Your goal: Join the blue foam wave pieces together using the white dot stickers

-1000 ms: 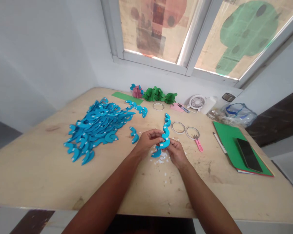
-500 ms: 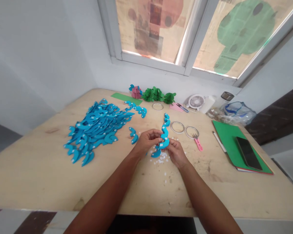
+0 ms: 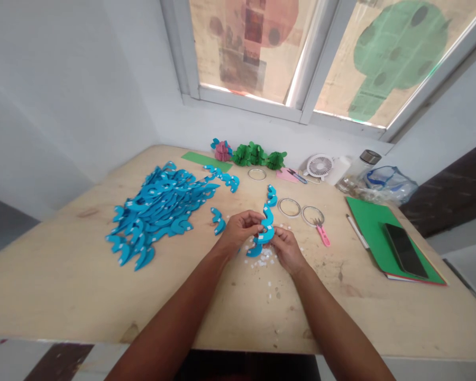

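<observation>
Between my two hands is a curved blue paper piece (image 3: 266, 234) with small white squares on it. My left hand (image 3: 243, 228) pinches its left side, fingers closed. At its right edge, my right hand (image 3: 286, 247) is closed on it too; the exact fingertip contact is partly hidden. Another blue piece (image 3: 254, 251) lies just below, over scattered white paper bits (image 3: 266, 256). Beyond my hands lies a small blue piece (image 3: 272, 196). To the left are a separate blue piece (image 3: 218, 221) and a large heap of blue pieces (image 3: 162, 203).
Metal rings (image 3: 289, 207) and pink-handled snips (image 3: 322, 233) lie right of my hands. Farther right, a black phone (image 3: 405, 250) rests on a green folder (image 3: 367, 225). Along the wall stand green paper shapes (image 3: 256, 153), a small fan (image 3: 319, 166) and a bottle (image 3: 363, 161).
Both hands stay in nearly the same place around the blue paper piece, which has tilted very slightly. The whole view has shifted a little.
</observation>
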Tool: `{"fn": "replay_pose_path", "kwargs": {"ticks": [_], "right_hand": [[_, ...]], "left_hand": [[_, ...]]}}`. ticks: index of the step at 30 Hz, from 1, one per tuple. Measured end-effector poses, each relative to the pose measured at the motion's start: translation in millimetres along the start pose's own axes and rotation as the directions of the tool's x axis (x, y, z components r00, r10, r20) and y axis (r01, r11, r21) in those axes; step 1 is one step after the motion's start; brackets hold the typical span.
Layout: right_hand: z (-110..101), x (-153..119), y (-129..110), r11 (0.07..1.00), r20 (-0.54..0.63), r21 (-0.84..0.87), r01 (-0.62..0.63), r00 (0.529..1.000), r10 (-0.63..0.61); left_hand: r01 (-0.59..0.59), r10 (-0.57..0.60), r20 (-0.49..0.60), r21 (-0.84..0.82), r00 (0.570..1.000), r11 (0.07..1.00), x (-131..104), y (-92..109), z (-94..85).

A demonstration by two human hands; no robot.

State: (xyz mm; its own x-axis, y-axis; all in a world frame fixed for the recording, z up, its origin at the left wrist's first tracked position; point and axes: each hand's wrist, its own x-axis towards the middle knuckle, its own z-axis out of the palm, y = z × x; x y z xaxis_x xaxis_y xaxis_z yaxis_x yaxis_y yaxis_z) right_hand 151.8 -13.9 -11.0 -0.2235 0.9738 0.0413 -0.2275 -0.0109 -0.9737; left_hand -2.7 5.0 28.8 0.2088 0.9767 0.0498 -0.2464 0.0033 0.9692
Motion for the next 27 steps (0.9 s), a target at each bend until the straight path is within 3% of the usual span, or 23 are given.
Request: {"fn": "replay_pose_path", "kwargs": {"ticks": [19,27], "right_hand": [[10,0,-14,0.998,-0.082,-0.051,0.040,0.996,-0.044],[3,2,-6,0.995,-0.204,-0.065,0.081,0.975,-0.092]], "left_hand": [[-0.055,0.061,-0.084,0.077,0.995,0.996,4,-11,-1.1],[-0.090,0.100,-0.063,0.148,0.993,0.985,2,-14,-1.2]]}}
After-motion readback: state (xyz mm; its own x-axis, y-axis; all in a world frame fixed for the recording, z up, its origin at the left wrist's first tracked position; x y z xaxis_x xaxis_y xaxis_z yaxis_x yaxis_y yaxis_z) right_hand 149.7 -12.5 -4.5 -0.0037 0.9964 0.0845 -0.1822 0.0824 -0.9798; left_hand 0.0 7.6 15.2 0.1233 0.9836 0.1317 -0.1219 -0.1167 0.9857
